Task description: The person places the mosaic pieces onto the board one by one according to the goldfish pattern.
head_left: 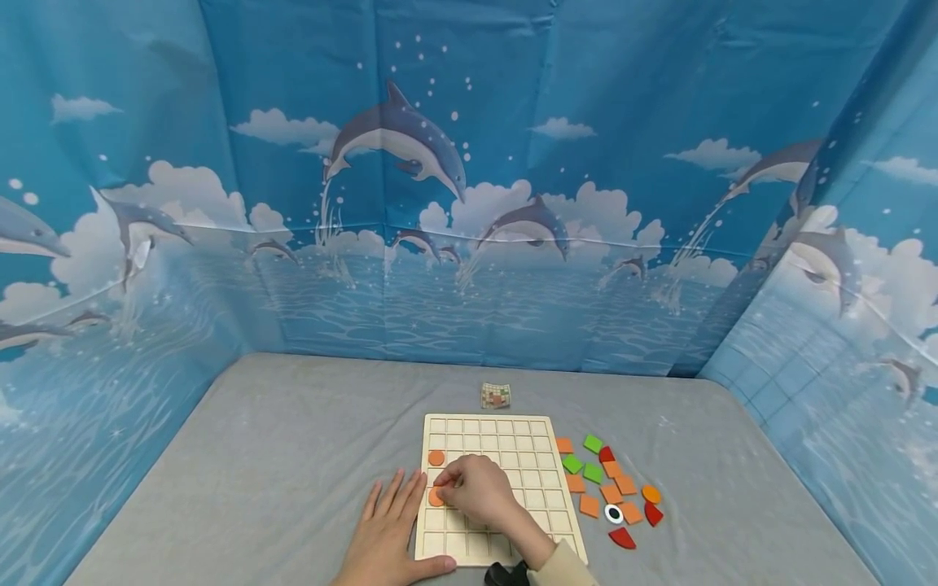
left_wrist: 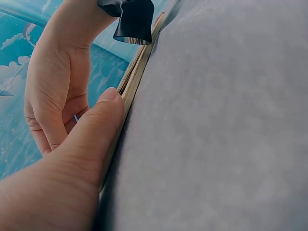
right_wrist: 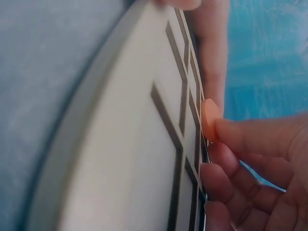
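A pale wooden grid board (head_left: 533, 488) lies on the grey cloth. My right hand (head_left: 479, 488) is over its left part, fingers curled, with thumb and forefinger at an orange disc (head_left: 436, 497) in the left column. In the right wrist view the thumb presses against this orange disc (right_wrist: 210, 120), close on the board's grid. Another orange disc (head_left: 436, 458) sits in a cell farther up that column. My left hand (head_left: 392, 529) rests with straight fingers along the board's left side, its thumb (left_wrist: 108, 103) against the near edge.
Right of the board lie loose pieces: orange squares (head_left: 611, 494), green ones (head_left: 593, 443), red quarter-rounds (head_left: 623, 538), an orange-yellow disc (head_left: 651, 494) and a white ring with black centre (head_left: 614, 513). A small patterned card (head_left: 496, 396) lies beyond the board. A dolphin-print curtain (head_left: 469, 309) surrounds the table.
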The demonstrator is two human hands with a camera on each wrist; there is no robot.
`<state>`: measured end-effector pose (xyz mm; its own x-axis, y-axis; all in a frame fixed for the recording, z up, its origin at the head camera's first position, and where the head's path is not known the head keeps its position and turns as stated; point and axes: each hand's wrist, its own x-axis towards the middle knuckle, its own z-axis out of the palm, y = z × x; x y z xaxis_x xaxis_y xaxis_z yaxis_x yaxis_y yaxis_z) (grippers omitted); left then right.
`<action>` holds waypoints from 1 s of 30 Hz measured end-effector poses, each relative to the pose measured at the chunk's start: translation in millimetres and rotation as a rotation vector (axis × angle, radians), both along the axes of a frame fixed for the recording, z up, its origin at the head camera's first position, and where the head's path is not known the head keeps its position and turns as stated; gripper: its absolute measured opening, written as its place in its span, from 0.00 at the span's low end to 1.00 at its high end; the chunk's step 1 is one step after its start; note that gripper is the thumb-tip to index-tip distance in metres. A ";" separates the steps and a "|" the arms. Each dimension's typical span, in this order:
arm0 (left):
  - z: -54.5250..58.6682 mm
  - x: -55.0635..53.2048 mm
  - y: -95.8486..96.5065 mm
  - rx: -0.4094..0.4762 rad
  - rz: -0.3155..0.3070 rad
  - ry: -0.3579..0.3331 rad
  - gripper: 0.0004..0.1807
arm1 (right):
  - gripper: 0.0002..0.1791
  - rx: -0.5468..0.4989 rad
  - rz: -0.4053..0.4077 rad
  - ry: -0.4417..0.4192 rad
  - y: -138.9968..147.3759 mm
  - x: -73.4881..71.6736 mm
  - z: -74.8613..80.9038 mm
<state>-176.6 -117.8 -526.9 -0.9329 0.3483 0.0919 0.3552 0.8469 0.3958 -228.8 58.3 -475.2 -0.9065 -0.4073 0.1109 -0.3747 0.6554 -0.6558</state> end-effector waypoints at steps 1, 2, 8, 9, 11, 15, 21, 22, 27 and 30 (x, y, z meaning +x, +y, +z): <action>-0.2 0.1 0.0 0.001 -0.002 0.000 0.62 | 0.03 0.000 0.000 0.008 -0.1 0.2 0.1; -0.4 0.2 -0.1 0.001 -0.002 0.002 0.62 | 0.03 0.001 0.001 0.017 -0.2 0.4 -0.1; -0.1 0.9 0.3 -0.005 0.002 0.010 0.63 | 0.03 -0.004 -0.001 0.024 -0.7 2.3 1.1; 0.2 1.1 0.4 -0.006 0.004 0.011 0.63 | 0.04 -0.005 -0.002 0.018 -0.7 2.6 1.3; 0.7 1.4 0.6 -0.010 0.006 0.015 0.63 | 0.04 -0.011 -0.001 0.008 -0.6 3.0 1.5; 1.3 2.2 0.5 -0.007 0.006 0.020 0.63 | 0.04 -0.008 0.001 0.007 -0.3 2.7 0.0; 2.5 2.9 0.7 0.000 0.000 0.043 0.62 | 0.05 0.004 0.009 0.020 0.3 1.7 -1.3; 2.8 2.9 0.7 0.001 -0.001 0.045 0.62 | 0.05 0.003 0.009 0.019 0.5 1.7 -1.1; 3.5 2.8 0.4 -0.001 -0.005 0.035 0.61 | 0.04 0.002 0.007 0.013 1.0 1.6 -1.8; 2.1 2.7 -0.3 0.000 -0.006 0.041 0.61 | 0.04 -0.007 0.008 0.014 0.8 1.6 -3.3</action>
<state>-173.9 -118.1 -524.8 -0.9262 0.3541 0.1296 0.3762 0.8447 0.3807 -227.2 59.1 -478.6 -0.9014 -0.4139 0.1269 -0.3894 0.6474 -0.6552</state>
